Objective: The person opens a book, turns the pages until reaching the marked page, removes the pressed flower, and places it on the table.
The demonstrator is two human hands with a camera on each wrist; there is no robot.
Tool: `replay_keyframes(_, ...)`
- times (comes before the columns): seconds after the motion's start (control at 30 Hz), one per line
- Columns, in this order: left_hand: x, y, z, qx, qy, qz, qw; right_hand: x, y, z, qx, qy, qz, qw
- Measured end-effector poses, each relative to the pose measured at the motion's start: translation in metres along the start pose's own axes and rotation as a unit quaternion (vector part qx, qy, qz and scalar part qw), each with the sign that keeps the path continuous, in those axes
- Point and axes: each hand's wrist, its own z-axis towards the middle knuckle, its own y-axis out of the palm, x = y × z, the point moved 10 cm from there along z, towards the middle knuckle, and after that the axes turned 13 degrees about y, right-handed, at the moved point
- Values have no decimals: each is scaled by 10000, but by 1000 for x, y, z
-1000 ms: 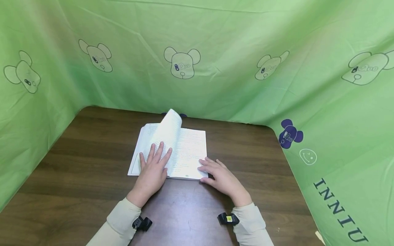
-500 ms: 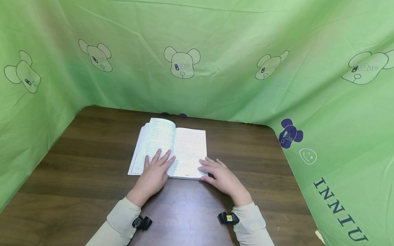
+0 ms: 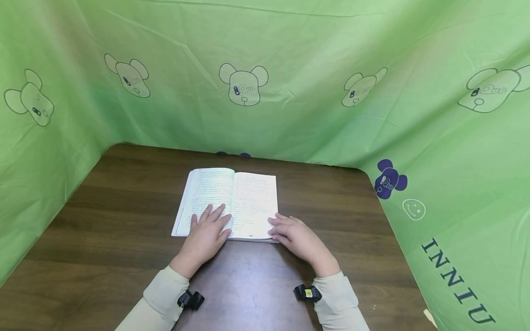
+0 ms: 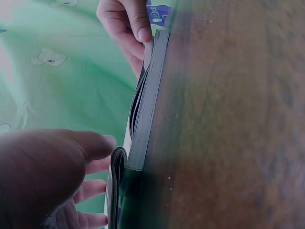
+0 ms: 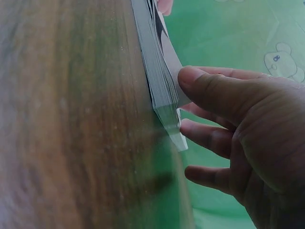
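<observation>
An open book (image 3: 253, 197) with printed pages lies on the wooden table. My left hand (image 3: 204, 236) rests with spread fingers on the lower part of its left page (image 3: 213, 186), thumb near the spine. At the lower right corner, my right hand (image 3: 300, 239) pinches a page (image 5: 171, 62) between thumb and fingers. That page bows up from the page block (image 5: 155, 71), leaving a dark gap, seen in both wrist views. In the left wrist view the left thumb (image 4: 97, 144) stands beside the folded left-side pages (image 4: 116, 176). The far fingertips of my right hand are partly hidden there.
A dark wooden table (image 3: 124, 197) carries the book. Green cloth (image 3: 290, 124) printed with bear heads surrounds its back and sides. Black wrist cameras (image 3: 191, 300) sit at both sleeves. A small pale object (image 3: 429, 318) lies at the right table edge.
The curled page has fallen flat onto the left side under my left hand, which slid slightly back. My right thumb has drawn in toward its fingers, and the lower right page corner has lifted.
</observation>
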Motion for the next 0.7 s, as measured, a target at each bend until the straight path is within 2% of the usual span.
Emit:
replay_keyframes(0.3, 3, 2, 0, 32, 131, -126, 9998, -5, -3, 1, 163, -188, -47, 9997)
replay_keyframes(0.53, 4, 4, -2, -43, 69, -312, 9995, -3, -7, 3, 347, -75, 99, 9993)
replay_keyframes(0.7, 3, 5, -3, -129, 47, -279, 9995, -3, -11, 4, 546, -43, -2, 9985)
